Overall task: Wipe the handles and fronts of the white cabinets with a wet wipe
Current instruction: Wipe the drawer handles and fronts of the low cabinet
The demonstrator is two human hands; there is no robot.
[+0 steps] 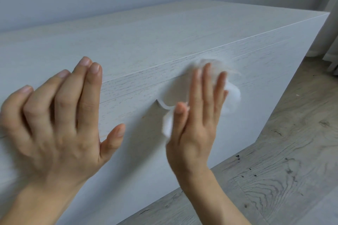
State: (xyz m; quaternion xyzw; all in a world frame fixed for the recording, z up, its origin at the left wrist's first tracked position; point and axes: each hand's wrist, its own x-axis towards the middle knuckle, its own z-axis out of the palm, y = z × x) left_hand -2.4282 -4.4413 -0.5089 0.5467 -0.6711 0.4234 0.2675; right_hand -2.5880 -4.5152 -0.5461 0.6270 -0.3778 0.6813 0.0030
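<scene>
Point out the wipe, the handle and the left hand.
wipe [234, 95]: head view, white bulge at its right edge.
handle [162, 105]: head view, its curved left end.
left hand [60, 124]: head view, back of hand.

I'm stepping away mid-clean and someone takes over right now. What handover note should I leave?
Left hand: fingers straight, at the cabinet front, holding nothing; contact unclear.
Right hand: flat, pressing the wet wipe over the handle cut-out.
Done: cannot tell; the front shows no wet marks.
Left: finish this handle, then the front around it.
</scene>
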